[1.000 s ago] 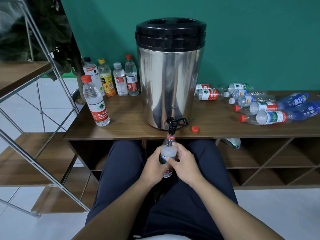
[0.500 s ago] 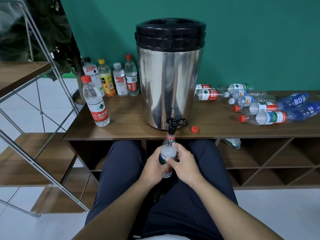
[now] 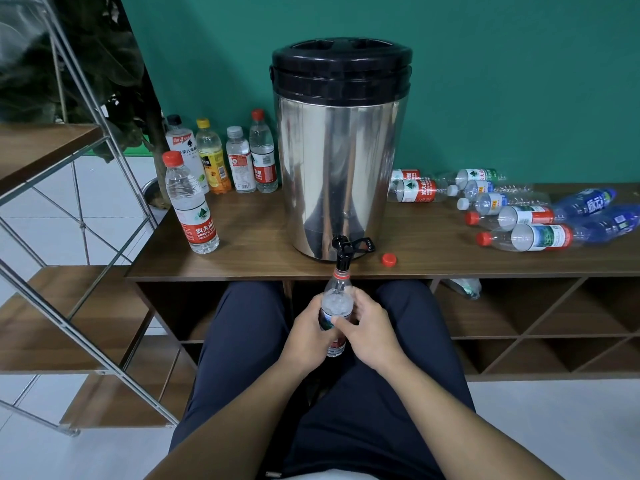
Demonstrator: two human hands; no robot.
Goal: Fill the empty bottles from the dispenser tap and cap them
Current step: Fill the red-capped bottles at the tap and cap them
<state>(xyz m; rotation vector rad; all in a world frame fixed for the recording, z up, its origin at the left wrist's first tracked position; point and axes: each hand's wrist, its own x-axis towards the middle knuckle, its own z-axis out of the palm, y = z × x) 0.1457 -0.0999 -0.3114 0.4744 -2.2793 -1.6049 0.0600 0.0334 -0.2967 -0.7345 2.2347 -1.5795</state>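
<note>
Here: bottle under tap, left hand and right hand fingers clamped round it.

Teal wall, wooden sideboard.

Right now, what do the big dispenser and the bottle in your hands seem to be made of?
The dispenser body looks like polished steel: it mirrors its surroundings. Its lid seems black plastic. The bottle looks like thin clear plastic; you can see water inside.
</note>
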